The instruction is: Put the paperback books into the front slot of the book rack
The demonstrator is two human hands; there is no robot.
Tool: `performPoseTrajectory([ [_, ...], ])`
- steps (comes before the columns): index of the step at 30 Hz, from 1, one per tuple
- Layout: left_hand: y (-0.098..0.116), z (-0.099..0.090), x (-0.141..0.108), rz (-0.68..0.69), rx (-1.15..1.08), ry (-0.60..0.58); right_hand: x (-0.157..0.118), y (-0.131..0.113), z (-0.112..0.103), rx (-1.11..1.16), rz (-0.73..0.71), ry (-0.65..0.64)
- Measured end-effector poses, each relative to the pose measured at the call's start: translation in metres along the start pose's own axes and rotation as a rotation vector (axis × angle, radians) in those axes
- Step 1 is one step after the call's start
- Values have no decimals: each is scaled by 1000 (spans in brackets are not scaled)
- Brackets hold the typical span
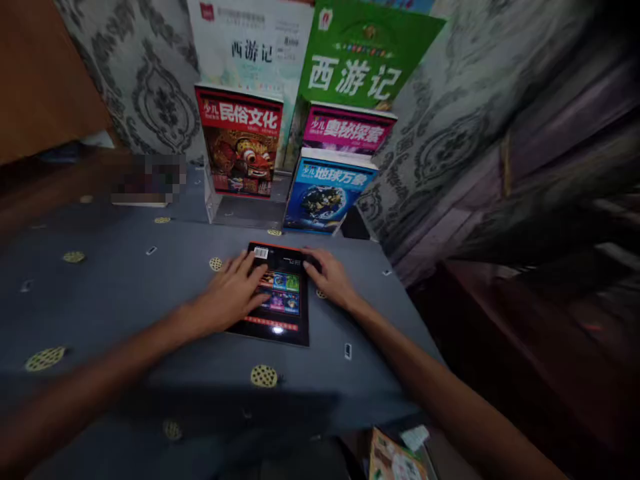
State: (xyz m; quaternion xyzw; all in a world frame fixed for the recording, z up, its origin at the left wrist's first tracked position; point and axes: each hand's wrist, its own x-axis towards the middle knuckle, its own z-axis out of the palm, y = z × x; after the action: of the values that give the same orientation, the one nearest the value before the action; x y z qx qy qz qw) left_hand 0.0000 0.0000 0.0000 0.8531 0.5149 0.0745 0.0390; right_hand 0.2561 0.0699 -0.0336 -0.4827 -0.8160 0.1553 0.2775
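Observation:
A dark book (280, 333) lies back cover up on the table, with a barcode at its top and rows of small coloured pictures. My left hand (235, 293) rests flat over the book's left side, fingers spread on the cover. At the upper right corner is my right hand (333, 277), its thumb and index finger closed on the book's edge. Behind the book, a clear stand (245, 211) holds a red-topped book (240, 143). Beside that one, a blue book with a globe (327, 197) leans in front of a magenta book (347, 131).
Taller white (250, 50) and green (365, 57) books stand at the back against the patterned wall. Another person's blurred arm (65, 183) reaches in from the left, near a pixelated item (145, 183). The patterned tablecloth (125, 287) covers the table; a colourful packet (395, 460) sits below its front edge.

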Motion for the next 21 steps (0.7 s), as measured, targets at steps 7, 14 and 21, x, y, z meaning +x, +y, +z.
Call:
performPoseTrajectory([
  [7, -30, 4, 21, -62, -478, 96, -23, -9, 10, -180, -7, -67],
  [14, -43, 4, 38, -477, -1526, 196, -23, -8, 11, -159, 15, -88],
  [21, -32, 1, 53, -437, -1925, -95, -24, -4, 4, 17, -15, -67],
])
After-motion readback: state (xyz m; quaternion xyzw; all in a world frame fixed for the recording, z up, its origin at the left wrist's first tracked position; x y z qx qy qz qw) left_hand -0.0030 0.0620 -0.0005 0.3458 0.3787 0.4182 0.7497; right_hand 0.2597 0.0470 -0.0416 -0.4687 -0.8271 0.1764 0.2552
